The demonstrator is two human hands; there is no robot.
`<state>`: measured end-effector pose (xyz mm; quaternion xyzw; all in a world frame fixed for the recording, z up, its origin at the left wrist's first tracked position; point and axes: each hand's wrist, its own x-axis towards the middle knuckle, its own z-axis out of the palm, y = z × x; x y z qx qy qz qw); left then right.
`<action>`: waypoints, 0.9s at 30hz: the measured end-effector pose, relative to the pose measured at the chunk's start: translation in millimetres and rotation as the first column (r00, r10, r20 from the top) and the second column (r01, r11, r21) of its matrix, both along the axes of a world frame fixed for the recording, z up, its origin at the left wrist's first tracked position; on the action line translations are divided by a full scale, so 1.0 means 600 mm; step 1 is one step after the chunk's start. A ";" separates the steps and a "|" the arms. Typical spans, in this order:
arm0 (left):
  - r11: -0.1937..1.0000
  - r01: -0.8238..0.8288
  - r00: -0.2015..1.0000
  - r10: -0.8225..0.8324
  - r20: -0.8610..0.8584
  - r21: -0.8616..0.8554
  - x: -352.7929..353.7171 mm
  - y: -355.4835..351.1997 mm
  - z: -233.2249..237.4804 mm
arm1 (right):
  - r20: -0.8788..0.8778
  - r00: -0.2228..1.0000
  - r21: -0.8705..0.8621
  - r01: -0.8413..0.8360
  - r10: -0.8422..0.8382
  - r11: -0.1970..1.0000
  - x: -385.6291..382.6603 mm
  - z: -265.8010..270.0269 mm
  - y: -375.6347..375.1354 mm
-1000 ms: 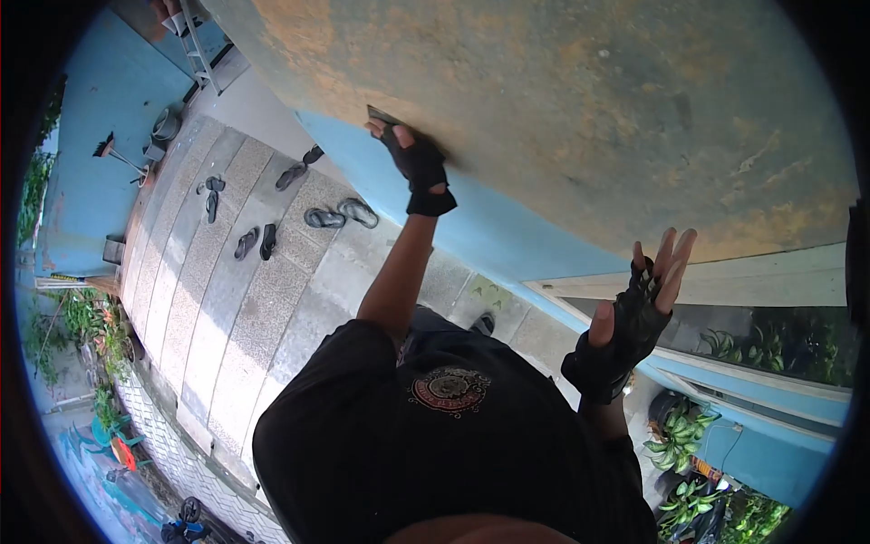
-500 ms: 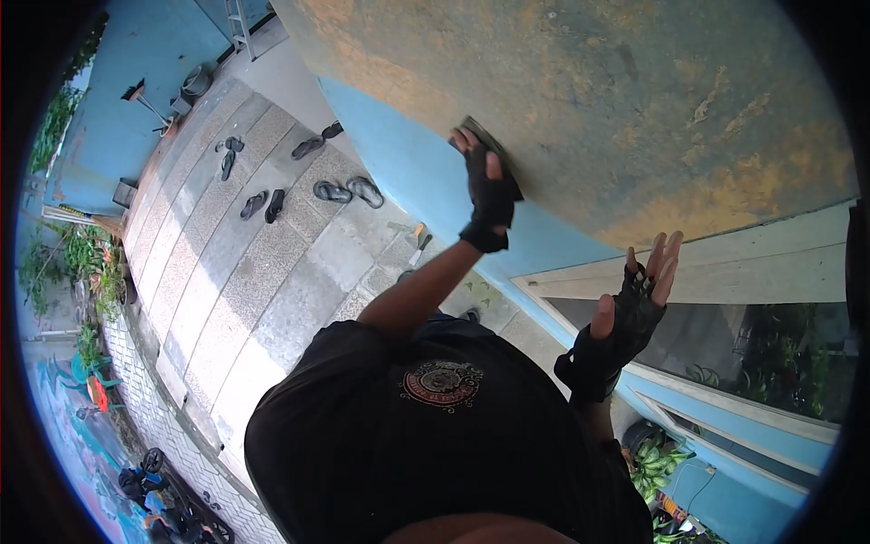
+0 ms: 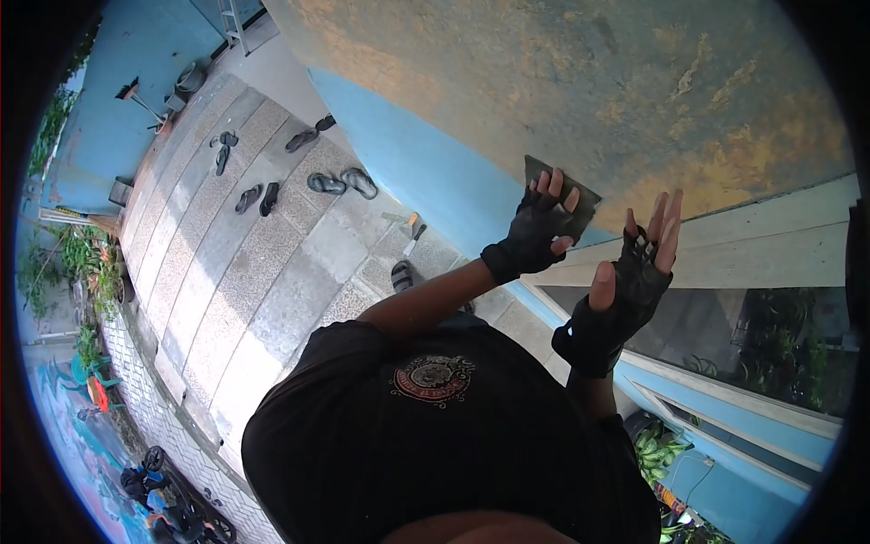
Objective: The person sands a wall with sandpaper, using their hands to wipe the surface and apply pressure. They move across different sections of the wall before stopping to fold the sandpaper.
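My left hand, in a black fingerless glove, presses a dark flat sheet of sandpaper to the wall. The fingers lie over the sheet, and its corners stick out above and to the right. Behind it, the wall is patchy grey and ochre, with a light blue band along its edge. My right hand, gloved the same way, is raised beside the pale window frame. Its fingers are spread and hold nothing.
Below the window frame is dark glass, with a leafy plant lower down. Several sandals and a scraper-like tool lie on the paved floor. A ladder stands at the back, and a motorbike is at lower left.
My left hand has slid the sandpaper across the wall, down and to the right, closer to my right hand. My right hand stays open, slightly higher in view.
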<state>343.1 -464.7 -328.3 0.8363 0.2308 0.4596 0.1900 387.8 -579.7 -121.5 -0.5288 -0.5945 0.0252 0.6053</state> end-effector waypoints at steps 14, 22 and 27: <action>0.989 -0.149 0.985 0.149 0.081 -0.003 0.012 0.027 -0.083 | -0.054 0.983 0.042 0.179 -0.177 0.983 0.047 -0.006 -0.043; 0.925 -0.330 0.806 0.381 0.454 -0.190 -0.060 0.134 -0.010 | -0.046 0.988 0.149 0.150 -0.145 0.977 0.065 -0.024 -0.041; 0.961 -0.194 0.981 0.185 0.065 0.197 -0.039 0.090 -0.096 | 0.016 0.997 0.228 0.065 -0.071 0.972 0.055 -0.013 -0.028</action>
